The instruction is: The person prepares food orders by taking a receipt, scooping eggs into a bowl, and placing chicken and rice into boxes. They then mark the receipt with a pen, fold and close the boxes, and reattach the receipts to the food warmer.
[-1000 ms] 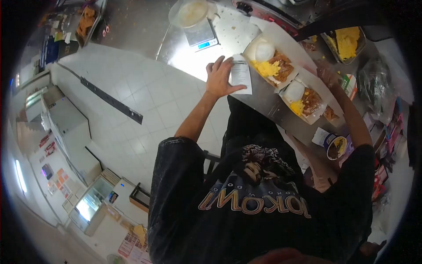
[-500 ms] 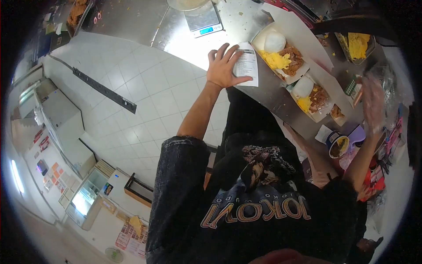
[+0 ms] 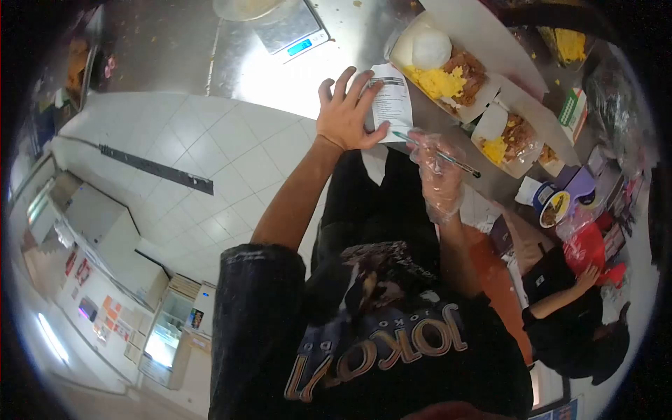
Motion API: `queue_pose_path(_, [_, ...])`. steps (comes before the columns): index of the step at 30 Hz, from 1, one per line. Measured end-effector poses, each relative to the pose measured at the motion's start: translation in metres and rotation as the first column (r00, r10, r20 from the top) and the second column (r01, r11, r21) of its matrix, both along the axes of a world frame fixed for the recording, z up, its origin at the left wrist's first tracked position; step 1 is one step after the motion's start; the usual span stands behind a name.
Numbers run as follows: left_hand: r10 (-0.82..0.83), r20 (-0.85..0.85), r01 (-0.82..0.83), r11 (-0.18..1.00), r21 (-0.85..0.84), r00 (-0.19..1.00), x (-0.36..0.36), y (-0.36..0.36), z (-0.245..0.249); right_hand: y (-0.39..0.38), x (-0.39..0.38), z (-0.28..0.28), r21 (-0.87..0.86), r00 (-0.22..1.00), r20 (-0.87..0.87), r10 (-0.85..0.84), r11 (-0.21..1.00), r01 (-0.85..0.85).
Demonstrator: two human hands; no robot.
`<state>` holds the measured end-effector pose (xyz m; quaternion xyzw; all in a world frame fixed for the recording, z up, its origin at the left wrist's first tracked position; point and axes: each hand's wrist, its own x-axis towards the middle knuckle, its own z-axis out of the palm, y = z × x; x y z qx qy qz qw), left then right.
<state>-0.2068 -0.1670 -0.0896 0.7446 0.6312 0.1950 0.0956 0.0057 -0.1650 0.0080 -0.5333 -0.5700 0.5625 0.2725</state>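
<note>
My left hand (image 3: pixel 346 112) is bare, its fingers spread on the left part of a printed paper slip (image 3: pixel 392 105) at the counter's edge. My right hand (image 3: pixel 437 168), in a clear plastic glove, is closed around a pen (image 3: pixel 444 155), whose green tip is at the slip's lower right corner. Right of the slip are an open box (image 3: pixel 400 52) with rice, yellow egg and brown fried pieces, and a second box (image 3: pixel 521 162) with similar food. The glove's shine blurs the exact finger grip.
A digital scale (image 3: pixel 301 47) stands on the metal counter (image 3: pixel 154 49). At the right are a green and white box (image 3: pixel 572 115), a blue and white tub (image 3: pixel 553 206) and plastic bags. A co-worker in black (image 3: pixel 570 315) has a hand (image 3: pixel 588 278) at a red bag (image 3: pixel 584 248).
My right hand has come from the far right to the slip, now with a pen visible in it. My left hand stays spread on the slip. The view has shifted, showing more of the co-worker.
</note>
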Motion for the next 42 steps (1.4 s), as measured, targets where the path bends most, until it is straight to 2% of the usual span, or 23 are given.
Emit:
queue_pose_path(3, [-0.086,-0.035,0.086,0.996,0.010,0.996,-0.002,-0.003,-0.005,-0.002,-0.018,-0.015,0.066,0.986,0.162,-0.033,0.998,0.023])
queue_pose_path(4, [-0.098,-0.017,0.099,0.995,0.031,0.995,-0.002,-0.003,-0.006,-0.004,-0.017,-0.021,0.085,0.967,0.255,-0.004,0.996,-0.018])
queue_pose_path(7, [-0.171,-0.048,0.170,0.985,-0.031,0.984,-0.005,-0.003,-0.008,-0.014,-0.026,-0.038,0.167,0.985,0.122,-0.124,0.981,0.102])
queue_pose_path(10, [-0.173,-0.048,0.172,0.985,-0.023,0.984,-0.005,-0.004,-0.011,-0.018,-0.026,-0.039,0.234,0.962,0.256,-0.091,0.972,0.030])
queue_pose_path(13, [-0.174,-0.062,0.174,0.985,-0.011,0.983,-0.004,-0.004,-0.011,-0.021,-0.022,-0.048,0.329,0.954,0.293,-0.058,0.943,-0.044])
queue_pose_path(16, [-0.175,-0.065,0.175,0.985,-0.017,0.982,-0.004,-0.004,-0.013,-0.020,-0.027,-0.046,0.235,0.938,0.339,-0.072,0.972,-0.010])
queue_pose_path(19, [-0.173,-0.074,0.171,0.985,-0.028,0.982,-0.003,-0.003,-0.012,-0.017,-0.026,-0.058,0.396,0.971,0.234,-0.050,0.917,-0.048])
queue_pose_path(22, [-0.169,-0.065,0.167,0.985,-0.031,0.983,-0.003,-0.005,-0.012,-0.017,-0.025,-0.064,0.417,0.978,0.207,-0.021,0.906,-0.069])
queue_pose_path(25, [-0.166,-0.054,0.165,0.986,-0.019,0.985,-0.003,-0.003,-0.013,-0.015,-0.026,-0.057,0.335,0.960,0.272,-0.062,0.942,-0.034])
queue_pose_path(28, [-0.165,-0.054,0.165,0.986,-0.012,0.985,-0.004,-0.004,-0.013,-0.013,-0.022,-0.064,0.340,0.981,0.186,-0.053,0.940,-0.013])
queue_pose_path(31, [-0.171,-0.069,0.170,0.985,-0.016,0.983,-0.002,-0.004,-0.014,-0.015,-0.021,-0.059,0.346,0.958,0.273,-0.089,0.938,-0.012])
queue_pose_path(34, [-0.169,-0.076,0.168,0.986,-0.020,0.983,-0.003,-0.004,-0.014,-0.012,-0.014,-0.054,0.297,0.967,0.253,-0.026,0.954,-0.052])
queue_pose_path(37, [-0.169,-0.073,0.168,0.985,-0.023,0.983,-0.003,-0.004,-0.015,-0.016,-0.013,-0.057,0.259,0.968,0.200,-0.151,0.961,0.096])
queue_pose_path(40, [-0.170,-0.080,0.168,0.985,-0.026,0.982,-0.003,-0.006,-0.016,-0.014,-0.017,-0.047,0.182,0.961,0.259,-0.095,0.982,0.048])
queue_pose_path(42, [-0.168,-0.080,0.168,0.986,-0.008,0.982,-0.004,-0.005,-0.017,-0.014,-0.016,-0.049,0.191,0.959,0.270,-0.091,0.981,0.040])
